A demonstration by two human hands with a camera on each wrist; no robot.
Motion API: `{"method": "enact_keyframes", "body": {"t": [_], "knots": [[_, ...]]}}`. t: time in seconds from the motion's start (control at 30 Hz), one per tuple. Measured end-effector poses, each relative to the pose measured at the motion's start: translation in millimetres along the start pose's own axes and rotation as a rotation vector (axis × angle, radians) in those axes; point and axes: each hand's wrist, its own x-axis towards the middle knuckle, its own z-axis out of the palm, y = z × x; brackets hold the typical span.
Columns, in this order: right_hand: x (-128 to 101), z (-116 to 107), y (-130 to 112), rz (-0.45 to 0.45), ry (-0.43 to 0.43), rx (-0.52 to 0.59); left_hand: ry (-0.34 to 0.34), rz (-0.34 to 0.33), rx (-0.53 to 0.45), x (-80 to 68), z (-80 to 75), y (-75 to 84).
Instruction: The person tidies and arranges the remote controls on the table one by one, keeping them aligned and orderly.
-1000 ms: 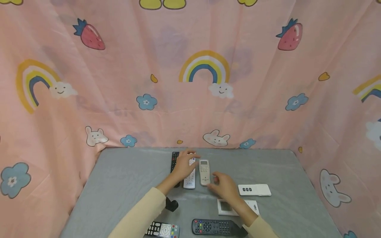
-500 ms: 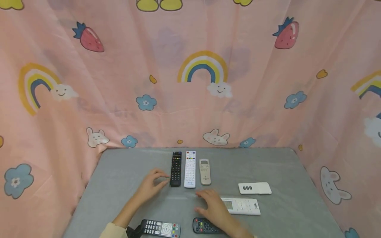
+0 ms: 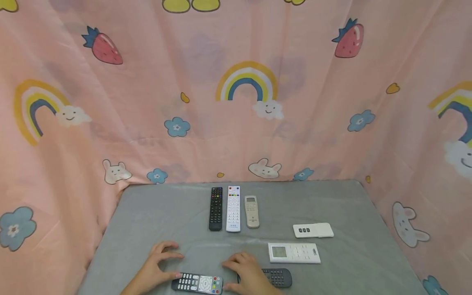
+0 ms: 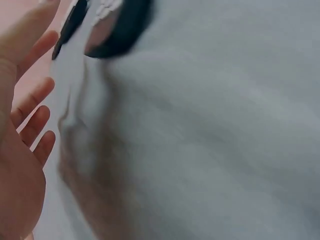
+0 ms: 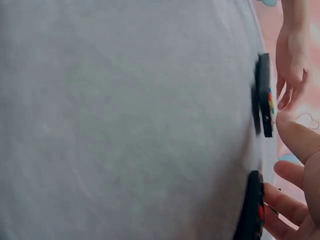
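Left hand [image 3: 155,266], fingers spread, touches the near remote [image 3: 198,283]; right hand [image 3: 245,272] hides the dark remote [image 3: 278,277], only its wrist view showing relaxed fingers [image 5: 287,205] alongside.

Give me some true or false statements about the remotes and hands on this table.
1. Three remotes lie side by side at the far end of the table. True.
2. The left hand is at the near remote with coloured buttons. True.
3. The right hand holds a remote in the air. False: it is down over the dark remote on the table.
4. The remote with a screen stands upright. False: it lies flat.
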Motion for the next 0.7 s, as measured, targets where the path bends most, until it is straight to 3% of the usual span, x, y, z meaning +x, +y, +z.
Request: {"method": "enact_keyframes", "body": {"t": [0.17,0.37,0.7], "knots": [[1.8,7.9,-0.2,-0.050,0.031,-0.069,-0.072,0.005,0.075,-16.1,-0.3,-10.1],[3.3,10.2,-4.1,-0.041,-0.029,-0.132,-0.085,0.042,0.071,-22.8,5.4,-18.9],[3.4,12.1,-3.1,-0.059,-0.032,-0.133,0.047,0.209,0.192,-26.5,13.3,-27.4]]}}
